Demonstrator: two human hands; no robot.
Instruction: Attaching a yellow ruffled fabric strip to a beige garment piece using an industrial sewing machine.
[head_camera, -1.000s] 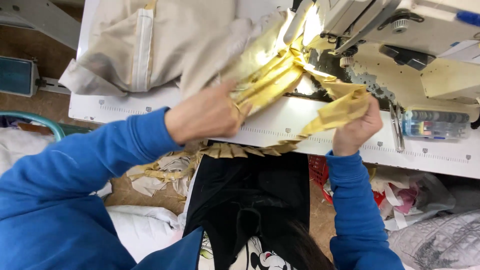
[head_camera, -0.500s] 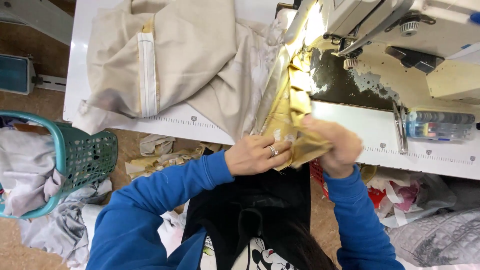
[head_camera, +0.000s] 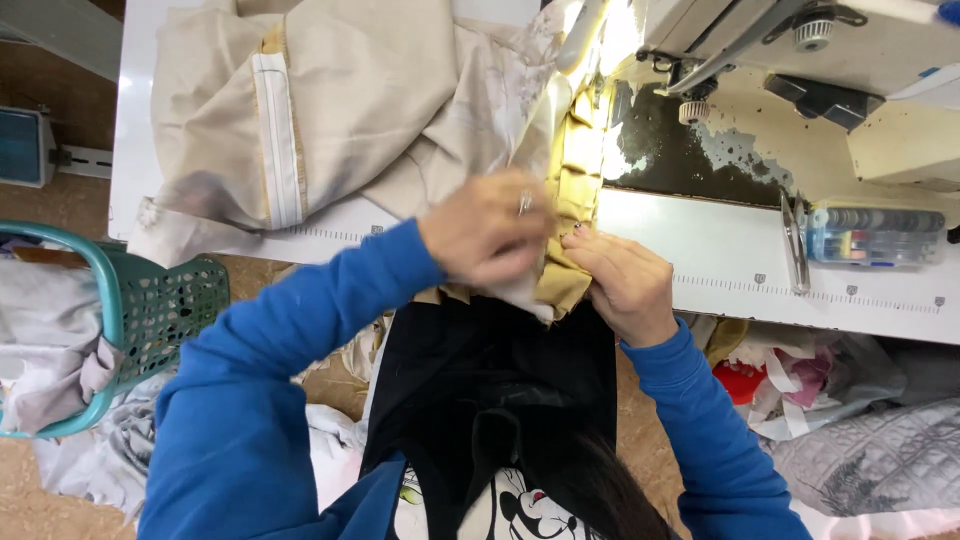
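Now | both hands: left (head_camera: 487, 235), right (head_camera: 625, 285) pinching gold fabric (head_camera: 578, 190) | clear rectangular thread box (head_camera: 872, 236) far right on table (head_camera: 720, 270)

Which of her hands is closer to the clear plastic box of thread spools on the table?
The right hand, resting on the gold pleated fabric, lies nearer the thread box at the table's right. The left hand sits farther left, on the beige cloth.
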